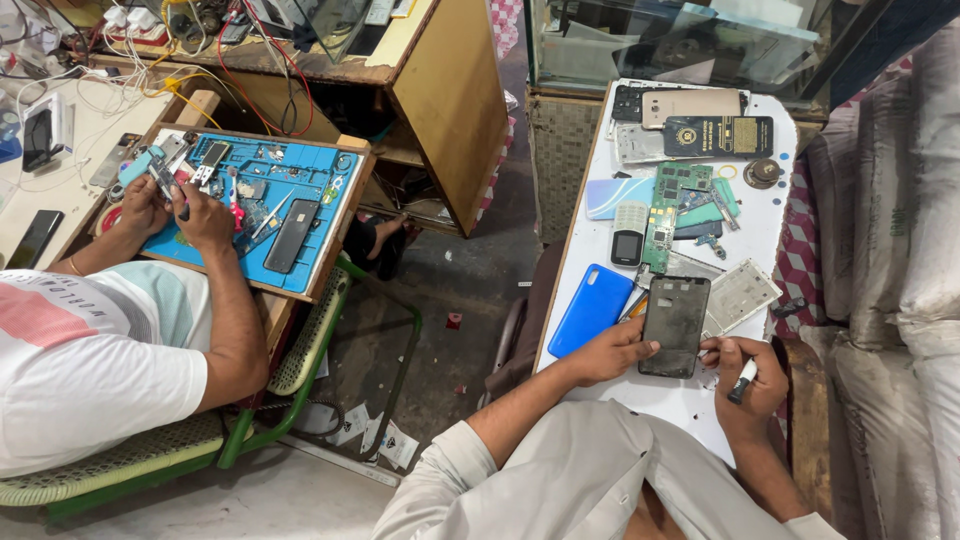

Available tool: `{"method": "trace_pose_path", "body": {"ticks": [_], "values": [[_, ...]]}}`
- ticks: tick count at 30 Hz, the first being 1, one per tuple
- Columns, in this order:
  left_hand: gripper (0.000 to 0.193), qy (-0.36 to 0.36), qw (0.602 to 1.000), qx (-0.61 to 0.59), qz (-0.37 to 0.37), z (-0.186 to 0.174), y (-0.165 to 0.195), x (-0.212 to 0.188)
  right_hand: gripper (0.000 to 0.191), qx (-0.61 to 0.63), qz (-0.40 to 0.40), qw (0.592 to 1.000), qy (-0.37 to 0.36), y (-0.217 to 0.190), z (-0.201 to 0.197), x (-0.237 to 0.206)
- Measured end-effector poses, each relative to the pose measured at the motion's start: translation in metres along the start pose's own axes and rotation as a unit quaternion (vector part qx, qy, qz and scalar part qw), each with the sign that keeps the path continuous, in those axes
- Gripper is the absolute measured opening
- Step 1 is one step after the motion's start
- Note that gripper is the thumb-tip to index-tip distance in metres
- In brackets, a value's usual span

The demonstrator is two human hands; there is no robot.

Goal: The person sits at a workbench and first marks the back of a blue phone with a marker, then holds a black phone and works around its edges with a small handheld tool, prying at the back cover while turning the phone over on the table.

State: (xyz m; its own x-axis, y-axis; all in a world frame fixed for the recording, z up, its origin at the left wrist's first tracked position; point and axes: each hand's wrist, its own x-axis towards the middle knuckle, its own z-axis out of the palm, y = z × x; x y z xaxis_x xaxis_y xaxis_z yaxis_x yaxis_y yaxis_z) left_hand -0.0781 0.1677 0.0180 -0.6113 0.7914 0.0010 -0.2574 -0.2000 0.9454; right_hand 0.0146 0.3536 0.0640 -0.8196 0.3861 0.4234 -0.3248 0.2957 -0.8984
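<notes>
A dark smartphone body [675, 324] lies face up on the white table [775, 130] in front of me. My left hand [612, 351] rests on its left edge, fingers touching the phone. My right hand [748, 378] is curled around a small black and white tool [743, 381] just right of the phone's lower corner. A blue phone back cover [590, 309] lies to the left of the phone. A green circuit board [670, 205] and a small keypad phone [628, 233] sit further up the table.
Several phone covers, frames and a dark card [718, 136] crowd the table's far end. At the left, another person [110, 340] in a white shirt works with both hands over a blue repair mat [300, 190] on a wooden bench. Sacks [900, 250] line the right side.
</notes>
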Motion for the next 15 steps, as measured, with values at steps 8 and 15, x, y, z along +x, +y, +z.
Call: {"method": "trace_pose_path", "body": {"ticks": [8, 15], "values": [[0.046, 0.002, 1.000, 0.006, -0.006, 0.0008, 0.0056, -0.0008, 0.021, -0.017, 0.003, 1.000, -0.003, -0.0005, 0.0009, 0.0015], [0.046, 0.003, 1.000, 0.010, -0.005, 0.0020, 0.0077, -0.0014, 0.019, -0.022, 0.005, 1.000, -0.005, 0.0004, 0.0003, 0.0011]]}}
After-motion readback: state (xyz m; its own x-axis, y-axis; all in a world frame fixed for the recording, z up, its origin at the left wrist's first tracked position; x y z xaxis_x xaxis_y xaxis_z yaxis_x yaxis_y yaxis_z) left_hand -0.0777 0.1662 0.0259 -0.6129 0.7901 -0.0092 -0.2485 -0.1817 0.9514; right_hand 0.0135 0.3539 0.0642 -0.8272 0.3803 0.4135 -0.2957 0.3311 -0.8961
